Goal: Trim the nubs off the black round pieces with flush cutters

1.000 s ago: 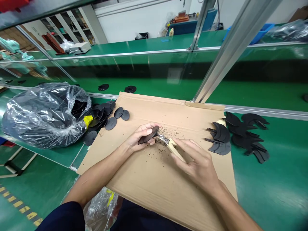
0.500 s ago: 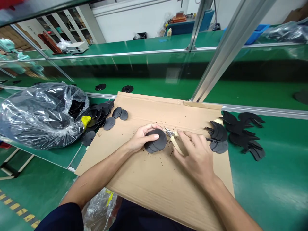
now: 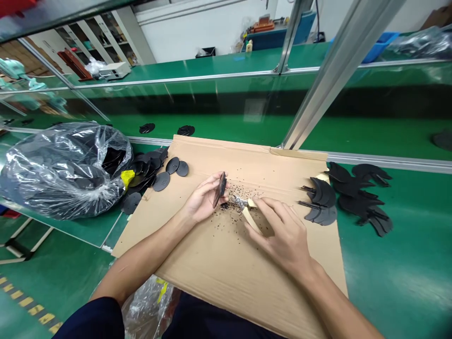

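My left hand (image 3: 202,200) grips several black discs (image 3: 220,189), turned nearly edge-on above the cardboard sheet (image 3: 197,249). My right hand (image 3: 282,230) is closed around the cream handles of a pair of cutting pliers (image 3: 250,217). The pliers' metal jaws point left, just beside the discs; whether they touch is hard to see. Small black scraps (image 3: 243,190) are scattered over the cardboard beneath both hands.
A clear plastic bag (image 3: 60,169) of black parts lies at the left, with loose discs (image 3: 161,181) beside it. Fanned stacks of black discs (image 3: 321,200) sit on the cardboard's right edge, more on the green bench (image 3: 406,263). A metal post (image 3: 314,94) rises behind the cardboard.
My left hand has tilted the discs from facing up to nearly edge-on. My right hand has shifted slightly left with the pliers. More black scraps are visible on the cardboard.
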A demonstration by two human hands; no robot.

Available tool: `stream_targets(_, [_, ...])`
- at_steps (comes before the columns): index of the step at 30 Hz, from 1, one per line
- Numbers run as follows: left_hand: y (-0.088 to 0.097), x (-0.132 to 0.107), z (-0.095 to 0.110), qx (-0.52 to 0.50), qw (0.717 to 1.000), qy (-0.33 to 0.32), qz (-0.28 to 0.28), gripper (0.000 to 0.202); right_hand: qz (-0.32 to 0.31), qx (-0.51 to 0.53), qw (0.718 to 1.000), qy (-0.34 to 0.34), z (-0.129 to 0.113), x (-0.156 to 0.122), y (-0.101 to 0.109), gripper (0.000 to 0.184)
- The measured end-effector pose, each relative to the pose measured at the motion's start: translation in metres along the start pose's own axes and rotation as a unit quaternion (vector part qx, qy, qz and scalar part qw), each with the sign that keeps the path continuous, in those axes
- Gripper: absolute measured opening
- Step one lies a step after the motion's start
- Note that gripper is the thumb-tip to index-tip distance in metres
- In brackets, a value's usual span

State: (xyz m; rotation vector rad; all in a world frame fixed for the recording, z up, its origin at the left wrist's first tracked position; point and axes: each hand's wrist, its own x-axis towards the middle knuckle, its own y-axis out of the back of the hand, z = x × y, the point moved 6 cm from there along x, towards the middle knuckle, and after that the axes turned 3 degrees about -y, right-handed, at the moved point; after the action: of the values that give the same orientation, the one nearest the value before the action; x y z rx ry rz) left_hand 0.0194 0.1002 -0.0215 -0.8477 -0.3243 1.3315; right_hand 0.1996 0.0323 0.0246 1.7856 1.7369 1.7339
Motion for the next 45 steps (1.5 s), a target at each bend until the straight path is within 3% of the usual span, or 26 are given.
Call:
stream_targets(10, [-0.002,-0.006,-0.016,-0.01,0.998,0.069,0.005,0.012,0.005,0.002,1.0,0.013,-0.003,0.002,0.005,0.051])
stream_targets(22, [0.002,-0.003,-0.016,-0.004,1.0,0.028,-0.002,0.015,-0.003,0.027,1.0,0.014,0.0,0.001,0.005,0.052])
stream_targets(36, [0.008,0.0,-0.013,-0.001,0.999,0.005,0.033,0.015,0.004,0.016,1.0,0.026,-0.002,0.003,0.009,0.044])
stream_targets(40, [0.009,0.002,-0.005,0.038,0.999,-0.017,-0.008,0.015,0.029,-0.031,0.999,-0.019,0.007,0.002,0.008,0.038])
stream_targets(45, [0.0,-0.004,-0.01,0.148,0.986,0.023,-0.073,0.038,0.022,-0.096,0.995,-0.034,0.01,0.002,0.004,0.038])
